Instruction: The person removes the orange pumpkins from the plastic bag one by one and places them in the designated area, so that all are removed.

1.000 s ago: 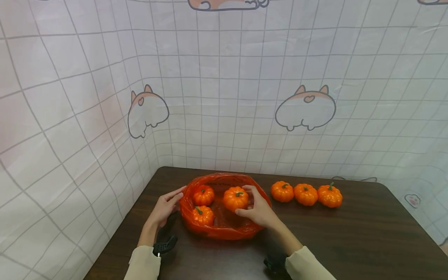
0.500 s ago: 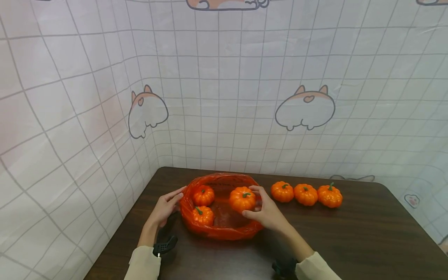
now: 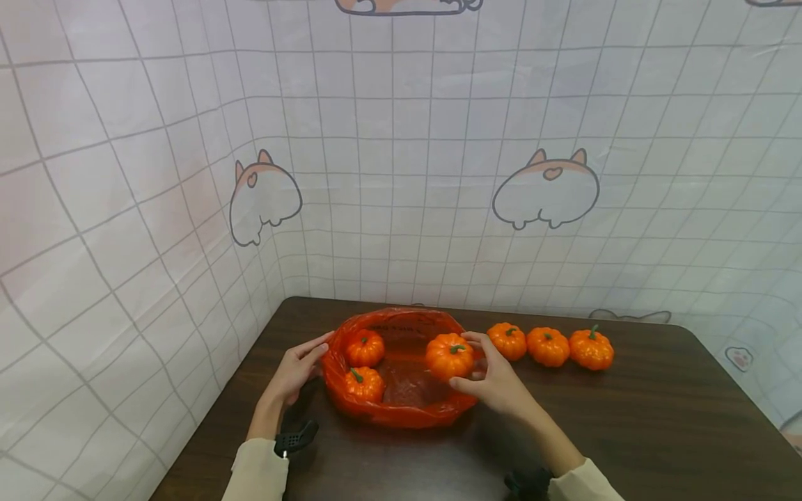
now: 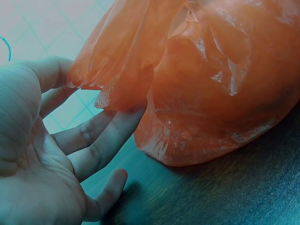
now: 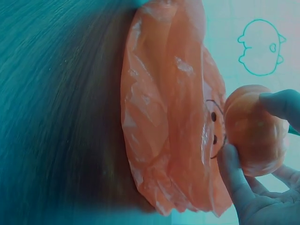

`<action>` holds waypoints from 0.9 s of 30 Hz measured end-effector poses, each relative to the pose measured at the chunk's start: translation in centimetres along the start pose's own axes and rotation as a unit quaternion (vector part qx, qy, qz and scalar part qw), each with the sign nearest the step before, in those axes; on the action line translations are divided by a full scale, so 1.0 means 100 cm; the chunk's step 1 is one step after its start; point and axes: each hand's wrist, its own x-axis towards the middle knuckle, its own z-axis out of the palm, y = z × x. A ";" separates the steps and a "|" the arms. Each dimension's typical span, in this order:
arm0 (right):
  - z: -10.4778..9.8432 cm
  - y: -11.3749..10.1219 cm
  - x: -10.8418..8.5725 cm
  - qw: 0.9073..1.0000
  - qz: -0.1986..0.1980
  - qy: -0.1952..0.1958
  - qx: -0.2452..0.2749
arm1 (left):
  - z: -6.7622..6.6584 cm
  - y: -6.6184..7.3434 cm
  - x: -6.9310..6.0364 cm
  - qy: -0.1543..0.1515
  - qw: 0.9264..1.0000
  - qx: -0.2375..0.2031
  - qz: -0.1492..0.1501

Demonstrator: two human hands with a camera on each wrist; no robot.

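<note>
An orange-red plastic bag (image 3: 401, 417) stands with its mouth spread wide on the table. My left hand (image 3: 291, 376) holds the bag's left rim; in the left wrist view its thumb and fingers pinch the plastic (image 4: 211, 103). Over the right part of the opening, my right hand (image 3: 501, 386) grips a small orange pumpkin (image 3: 449, 356) with a green stem. The right wrist view shows thumb and fingers around that pumpkin (image 5: 253, 133), above the bag's rim. Inside the bag, at the left, lie two more pumpkins, one farther back (image 3: 365, 348) and one nearer (image 3: 364, 386).
To the right of the bag, three pumpkins stand in a row: left (image 3: 509, 341), middle (image 3: 548, 347) and right (image 3: 592, 350). The dark wooden table (image 3: 658, 417) ends at a white gridded curtain (image 3: 426, 174) behind and at the left.
My right hand has moved right with the pumpkin, from the middle of the bag's opening towards its right rim. The left hand has stayed at the left rim.
</note>
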 end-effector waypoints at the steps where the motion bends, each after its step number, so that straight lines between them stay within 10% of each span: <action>1: -0.002 0.001 -0.001 1.000 -0.002 0.000 0.002 | 0.000 0.000 0.000 -0.001 1.000 0.001 0.000; 27: -0.056 0.013 -0.043 0.999 0.013 0.048 0.018 | -0.001 -0.001 -0.001 -0.003 1.000 0.004 0.007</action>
